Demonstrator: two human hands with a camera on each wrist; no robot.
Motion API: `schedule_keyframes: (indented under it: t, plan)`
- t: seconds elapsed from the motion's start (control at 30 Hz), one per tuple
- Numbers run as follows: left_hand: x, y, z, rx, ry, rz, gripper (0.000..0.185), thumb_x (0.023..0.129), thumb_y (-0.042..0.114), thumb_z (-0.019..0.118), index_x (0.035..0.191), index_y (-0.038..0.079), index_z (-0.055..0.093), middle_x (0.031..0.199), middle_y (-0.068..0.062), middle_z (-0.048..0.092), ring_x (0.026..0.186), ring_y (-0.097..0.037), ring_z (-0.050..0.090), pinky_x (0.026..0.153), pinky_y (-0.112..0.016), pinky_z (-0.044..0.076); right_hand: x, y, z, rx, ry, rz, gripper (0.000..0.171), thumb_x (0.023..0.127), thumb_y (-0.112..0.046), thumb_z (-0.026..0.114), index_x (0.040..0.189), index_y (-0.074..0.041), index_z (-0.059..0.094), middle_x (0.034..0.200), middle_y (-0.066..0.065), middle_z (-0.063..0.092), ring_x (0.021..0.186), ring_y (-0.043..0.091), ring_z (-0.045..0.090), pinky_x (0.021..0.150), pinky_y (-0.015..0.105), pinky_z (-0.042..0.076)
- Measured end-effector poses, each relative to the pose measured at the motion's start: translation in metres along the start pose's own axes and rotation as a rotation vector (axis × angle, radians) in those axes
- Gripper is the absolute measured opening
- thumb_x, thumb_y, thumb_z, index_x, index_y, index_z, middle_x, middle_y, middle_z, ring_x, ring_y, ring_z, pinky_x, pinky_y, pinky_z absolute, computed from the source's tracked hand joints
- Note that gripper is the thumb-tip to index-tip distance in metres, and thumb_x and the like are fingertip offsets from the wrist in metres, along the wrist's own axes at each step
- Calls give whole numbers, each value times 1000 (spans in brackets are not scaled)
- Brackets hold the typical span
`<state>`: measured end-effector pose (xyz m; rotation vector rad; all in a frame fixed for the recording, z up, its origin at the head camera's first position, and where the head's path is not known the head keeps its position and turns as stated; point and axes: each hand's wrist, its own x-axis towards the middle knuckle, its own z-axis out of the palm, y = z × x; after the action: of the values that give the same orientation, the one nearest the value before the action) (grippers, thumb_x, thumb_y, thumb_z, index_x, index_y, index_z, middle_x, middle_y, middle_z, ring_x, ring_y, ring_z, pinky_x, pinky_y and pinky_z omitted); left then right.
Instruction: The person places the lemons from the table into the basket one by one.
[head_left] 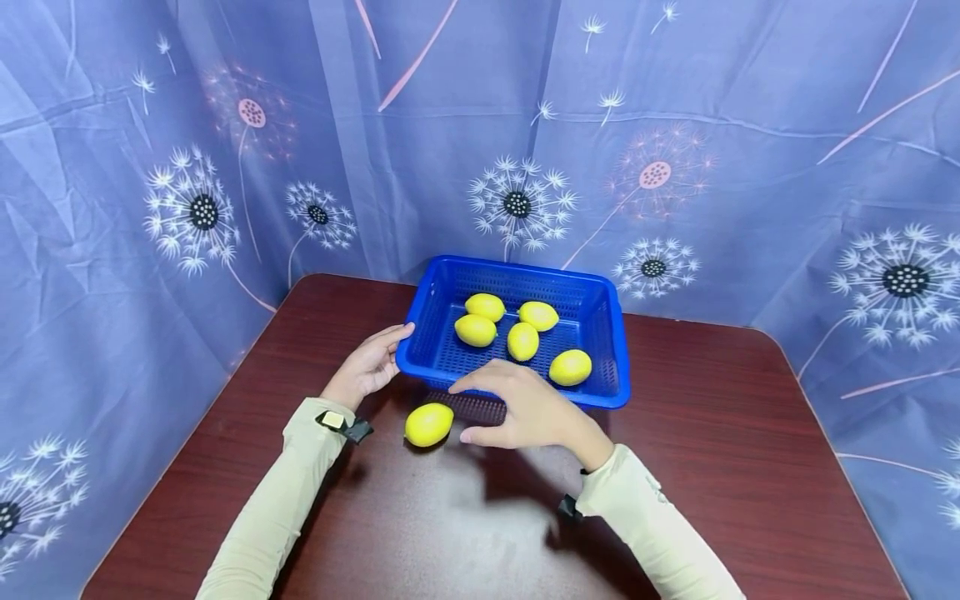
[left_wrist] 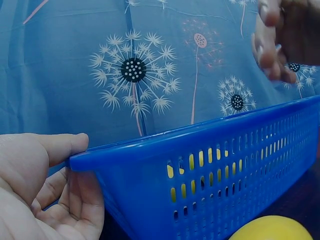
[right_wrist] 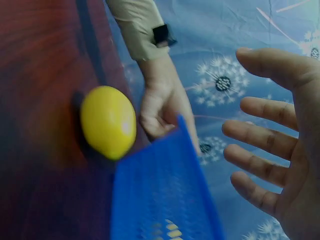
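A blue plastic basket (head_left: 615, 333) with slotted walls stands on the table, several yellow lemons (head_left: 522, 342) inside it. At its left front corner my left hand (head_left: 369, 364) grips the rim; the left wrist view shows the thumb (left_wrist: 75, 144) on top and the fingers curled beneath. One more lemon (head_left: 429, 425) lies on the table in front of the basket. My right hand (head_left: 525, 406) hovers near the front rim, just right of that lemon, holding nothing. In the right wrist view its fingers (right_wrist: 260, 137) are spread apart.
The dark red wooden table (head_left: 720, 433) extends to both sides of the basket and in front of it. A blue curtain (head_left: 450, 125) with dandelion prints hangs behind and along the sides of the table.
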<state>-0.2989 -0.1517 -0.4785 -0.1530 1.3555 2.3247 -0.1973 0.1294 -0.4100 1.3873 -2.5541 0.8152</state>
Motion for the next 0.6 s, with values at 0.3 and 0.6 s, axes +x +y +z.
schedule_keyframes:
  t: [0.3,0.6]
  plan:
    - [-2,1,0,15,1,-1,13,107,21,57,115,11,55,97,0,75,85,-11,71,80,-24,59,9,-7,37,-14,-46,22,54,85,-47,80,126,-14,69,123,-6,70,115,12,64,100,31,52]
    - [-1,0,0,28,-16,3,15,107,22,56,117,10,55,97,-2,73,85,-11,70,80,-25,60,16,-11,65,-168,-93,108,63,84,-52,78,134,-18,63,130,-3,67,118,15,63,96,36,56]
